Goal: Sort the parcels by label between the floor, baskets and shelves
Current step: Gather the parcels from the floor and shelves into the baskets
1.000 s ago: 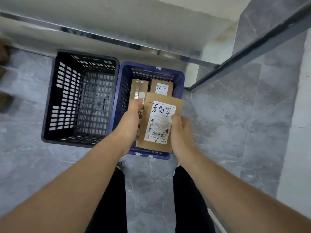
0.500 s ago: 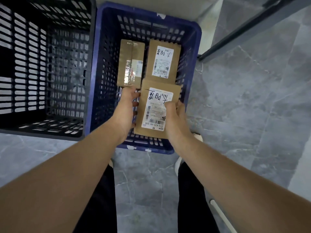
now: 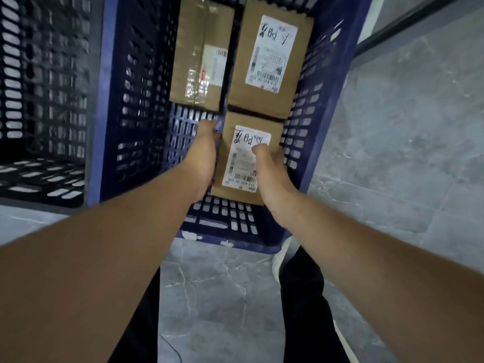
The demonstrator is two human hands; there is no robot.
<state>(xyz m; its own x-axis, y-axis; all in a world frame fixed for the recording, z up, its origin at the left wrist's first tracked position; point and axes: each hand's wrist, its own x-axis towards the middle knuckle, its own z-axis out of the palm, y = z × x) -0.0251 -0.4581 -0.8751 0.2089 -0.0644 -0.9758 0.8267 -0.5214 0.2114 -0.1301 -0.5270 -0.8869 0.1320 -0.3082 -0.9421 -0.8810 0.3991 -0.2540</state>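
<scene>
Both hands hold a brown cardboard parcel (image 3: 243, 158) with a white handwritten label, low inside the blue basket (image 3: 112, 106). My left hand (image 3: 203, 155) grips its left side. My right hand (image 3: 269, 166) grips its right side, thumb lying over the label. Two more parcels lie on the basket floor behind it: a labelled one (image 3: 269, 58) at the back right, touching the held parcel's far edge, and a taped one (image 3: 201, 53) at the back left.
A black basket (image 3: 42, 100) stands against the blue one on the left, no parcels visible in it. Grey marble floor (image 3: 392, 153) spreads to the right and in front. A dark shelf rail (image 3: 408, 24) crosses the upper right. My legs and a white shoe (image 3: 279, 258) are below.
The parcel has gone down from above the basket rim to deep inside the blue basket, in front of the back-right parcel. My head has come much closer to the basket.
</scene>
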